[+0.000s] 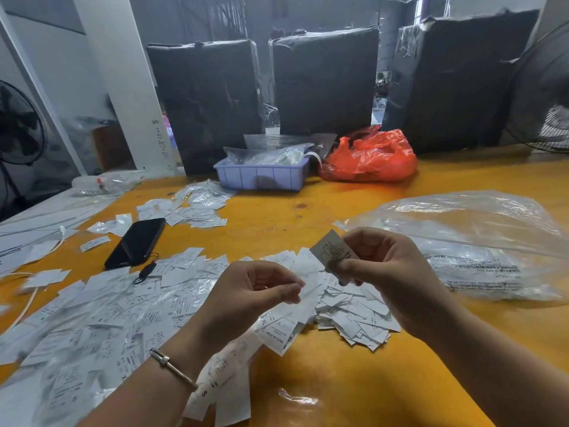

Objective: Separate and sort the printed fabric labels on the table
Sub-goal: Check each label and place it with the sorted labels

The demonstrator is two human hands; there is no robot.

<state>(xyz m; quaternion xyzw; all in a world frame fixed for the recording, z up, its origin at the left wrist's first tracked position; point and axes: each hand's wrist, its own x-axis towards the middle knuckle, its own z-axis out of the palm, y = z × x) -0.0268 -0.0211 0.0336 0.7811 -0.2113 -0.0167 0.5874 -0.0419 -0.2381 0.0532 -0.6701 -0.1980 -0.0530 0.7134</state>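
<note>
White printed fabric labels lie scattered over the yellow table (pixel 308 204). A wide loose spread of labels (pixel 101 306) covers the left side, and a tighter pile (pixel 354 315) sits under my hands. My right hand (pixel 388 266) pinches a small stack of labels (pixel 331 249) between thumb and fingers, lifted above the pile. My left hand (pixel 249 291), with a bracelet on the wrist, pinches a single white label (pixel 303 295) that hangs down from its fingertips. More labels (pixel 191 208) lie farther back on the left.
A black phone (pixel 137 241) with a strap lies left of centre. A lilac plastic tray (pixel 261 174) and an orange bag (pixel 372 158) stand at the back. A large clear plastic bag (pixel 480 241) lies at the right. Black wrapped bales (pixel 326 78) line the far edge.
</note>
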